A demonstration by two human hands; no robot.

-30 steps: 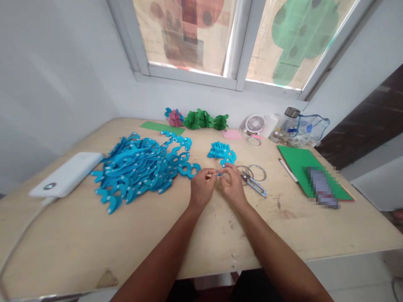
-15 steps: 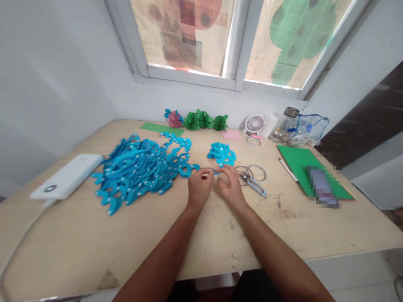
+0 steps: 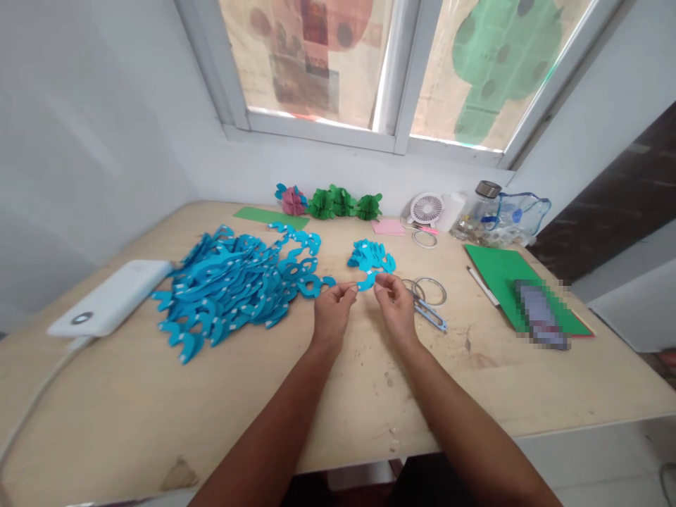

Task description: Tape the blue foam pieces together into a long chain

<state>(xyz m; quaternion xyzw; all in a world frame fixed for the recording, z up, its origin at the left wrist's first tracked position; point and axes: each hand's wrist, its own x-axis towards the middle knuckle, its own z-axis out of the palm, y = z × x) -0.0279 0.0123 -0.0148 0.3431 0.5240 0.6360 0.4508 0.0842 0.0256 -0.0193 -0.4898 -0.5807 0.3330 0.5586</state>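
Note:
A small curved blue paper piece (image 3: 365,286) is held just above the table between my two hands. My left hand (image 3: 332,313) pinches its left end between thumb and forefinger. At its right end, the fingertips of my right hand (image 3: 396,303) are closed on the paper. Just behind the piece lies a small heap of blue paper cut-outs (image 3: 370,255) with white patches. To the left spreads a much larger pile of similar blue paper cut-outs (image 3: 237,282). Blue-handled thread snips (image 3: 432,317) lie right of my right hand, which partly hides them.
Metal rings (image 3: 436,290) lie by the snips. A white power bank (image 3: 113,296) with a cable is at left. Green paper sheets (image 3: 496,271), a pen (image 3: 482,285) and a pixelated object are at right. Along the wall stand folded paper figures (image 3: 338,202), a fan (image 3: 427,208) and a bottle (image 3: 478,211).
My hands have drawn slightly apart, and more of the curved blue piece shows between them. My right forefinger, stretched out over the piece before, is now bent into a pinch.

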